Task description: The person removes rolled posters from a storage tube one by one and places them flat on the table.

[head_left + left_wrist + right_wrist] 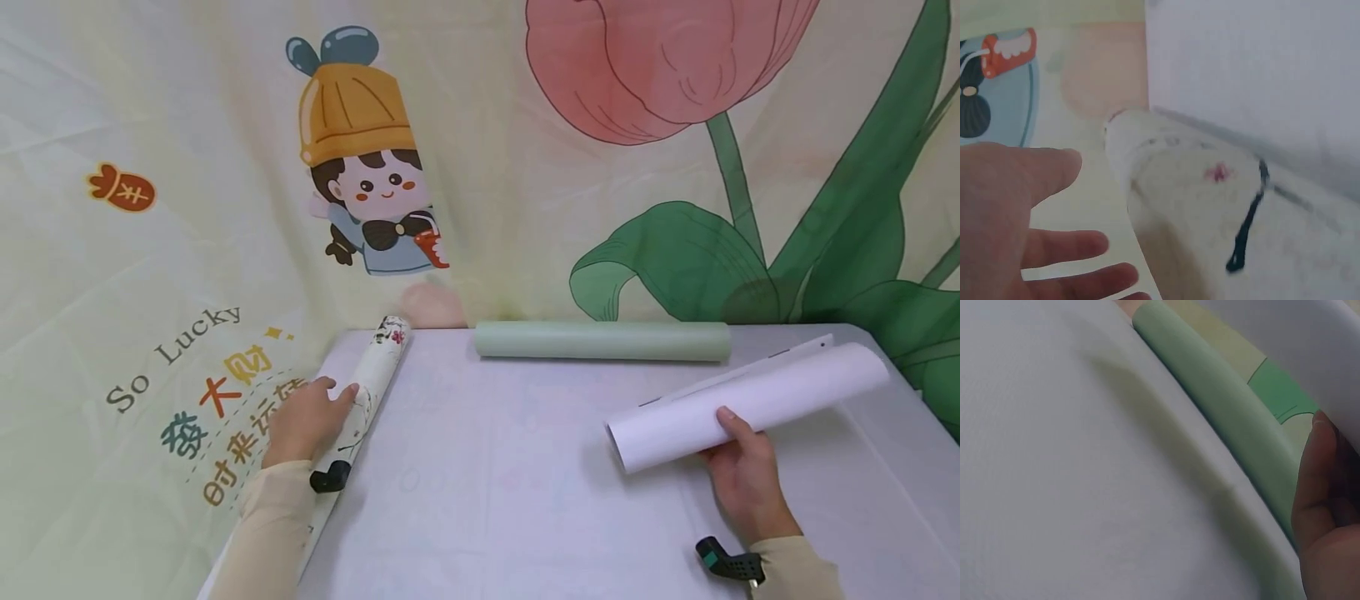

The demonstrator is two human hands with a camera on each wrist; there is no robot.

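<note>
The left hand (309, 421) is beside the floral-print roll (377, 362) at the counter's left side, its thumb and fingers straight and apart; the left wrist view shows the thumb close to the roll, but whether any finger touches it I cannot tell. That roll is white with dark branch lines and small red blossoms, and it runs from the near left to the far left corner of the counter (480, 492). The right hand (750, 483) grips a plain white roll (750, 404), thumb on its near side and the other fingers beneath or behind it. The white roll is raised over the right part of the counter and slanted, its right end farther away than its left; a loose edge shows along its far side. A pale green roll (602, 342) lies left to right along the far edge. Behind hangs a fabric backdrop (487, 167) printed with a pink tulip (660, 67) and a cartoon child (382, 183).
</note>
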